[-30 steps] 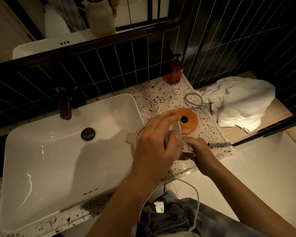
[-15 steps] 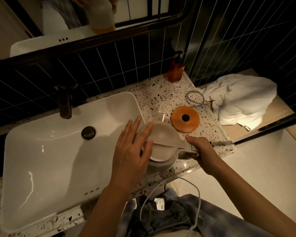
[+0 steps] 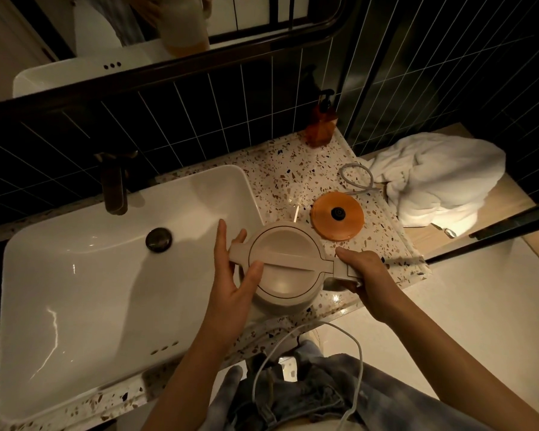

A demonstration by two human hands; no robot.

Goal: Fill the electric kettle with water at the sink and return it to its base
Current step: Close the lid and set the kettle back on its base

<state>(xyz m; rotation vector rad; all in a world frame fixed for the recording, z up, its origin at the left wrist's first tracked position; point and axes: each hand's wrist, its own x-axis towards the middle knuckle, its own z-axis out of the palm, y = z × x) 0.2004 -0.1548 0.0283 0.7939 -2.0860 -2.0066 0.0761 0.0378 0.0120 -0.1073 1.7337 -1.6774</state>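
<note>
While the right hand (image 3: 363,272) grips the kettle (image 3: 285,262) by its handle off the orange base (image 3: 337,216) just beyond it, the open left hand (image 3: 231,275) steadies the lid; lid shut, filling at the sink (image 3: 75,275) apparently remains, then the return.

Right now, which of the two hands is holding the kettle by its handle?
The right hand is wrapped around the handle of the kettle. The left hand only rests open against the kettle's lid and spout side, next to the sink.
</note>
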